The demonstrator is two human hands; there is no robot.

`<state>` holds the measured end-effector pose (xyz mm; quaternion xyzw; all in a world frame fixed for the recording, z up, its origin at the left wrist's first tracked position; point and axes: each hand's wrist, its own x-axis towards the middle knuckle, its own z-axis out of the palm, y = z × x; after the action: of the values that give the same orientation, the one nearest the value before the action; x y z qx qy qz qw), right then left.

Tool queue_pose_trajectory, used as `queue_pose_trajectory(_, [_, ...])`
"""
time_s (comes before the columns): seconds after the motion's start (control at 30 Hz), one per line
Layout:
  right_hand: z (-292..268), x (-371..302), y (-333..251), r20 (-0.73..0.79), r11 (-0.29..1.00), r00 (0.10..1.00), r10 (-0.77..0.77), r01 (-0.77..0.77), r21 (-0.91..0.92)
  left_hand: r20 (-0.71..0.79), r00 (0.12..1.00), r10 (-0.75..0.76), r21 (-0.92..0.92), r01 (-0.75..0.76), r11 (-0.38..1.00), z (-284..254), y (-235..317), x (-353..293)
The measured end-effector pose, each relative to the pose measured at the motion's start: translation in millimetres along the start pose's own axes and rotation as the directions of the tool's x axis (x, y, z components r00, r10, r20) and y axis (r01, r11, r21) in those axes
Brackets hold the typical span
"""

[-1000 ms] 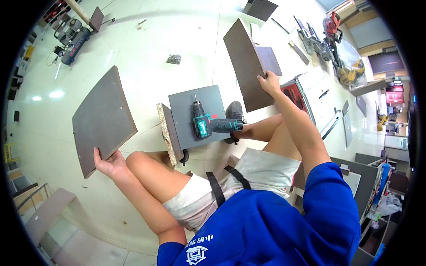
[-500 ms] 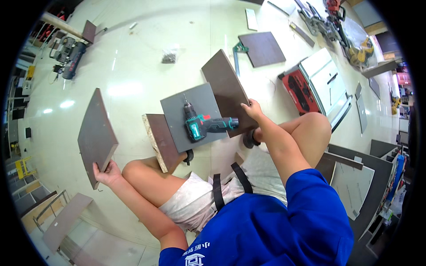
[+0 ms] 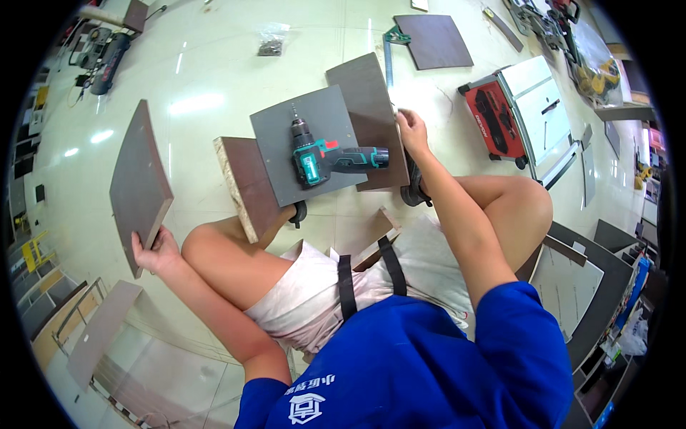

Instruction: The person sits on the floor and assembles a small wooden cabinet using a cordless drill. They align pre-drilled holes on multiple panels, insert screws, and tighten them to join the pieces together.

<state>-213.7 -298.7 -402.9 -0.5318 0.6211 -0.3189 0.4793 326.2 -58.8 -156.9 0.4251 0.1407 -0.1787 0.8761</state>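
Observation:
At the left, my left hand (image 3: 158, 252) grips the lower end of a loose dark brown board (image 3: 141, 187), held upright off the floor. Between my legs, a grey board (image 3: 275, 136) lies across two brown boards: a left one (image 3: 246, 175) with a raw chipboard edge and a longer right one (image 3: 364, 93). A teal and black cordless drill (image 3: 321, 157) rests on the grey board, its bit pointing away from me. My right hand (image 3: 413, 132) is pinched closed at the right board's outer edge; whatever its fingertips hold is too small to make out.
A clear bag of small hardware (image 3: 271, 43) lies on the floor ahead. Beyond the right board are a green clamp-like tool (image 3: 395, 36) and a flat brown panel (image 3: 436, 43). At the right stands a red and white table machine (image 3: 500, 118). Dark boards (image 3: 600, 286) stand nearby.
My right hand has slid farther up along the right board's edge and changed from holding the board to a pinch. My left hand and its board have shifted slightly left as the view moved.

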Motion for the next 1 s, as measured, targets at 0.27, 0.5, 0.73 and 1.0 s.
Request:
queue_pose_trajectory(0.27, [32, -96, -125, 0.644, 0.41, 0.645, -0.411, 0.762, -0.502, 0.037, 0.998, -0.052, -0.049, 0.054, 0.997, 40, -32, -46])
queue_pose_trajectory(0.5, [41, -100, -129, 0.647, 0.435, 0.647, -0.404, 0.757, -0.487, 0.007, 0.998, -0.057, -0.08, 0.057, 0.995, 37, -31, -56])
queue_pose_trajectory(0.73, [90, -123, -129, 0.52, 0.51, 0.732, -0.44, 0.68, -0.526, 0.037, 0.998, -0.05, -0.037, 0.052, 0.998, 35, -30, -52])
queue_pose_trajectory(1.0, [103, -133, -132, 0.436, 0.754, 0.819, -0.373, 0.542, -0.372, 0.064, 0.997, -0.048, -0.066, 0.052, 0.996, 29, -24, -43])
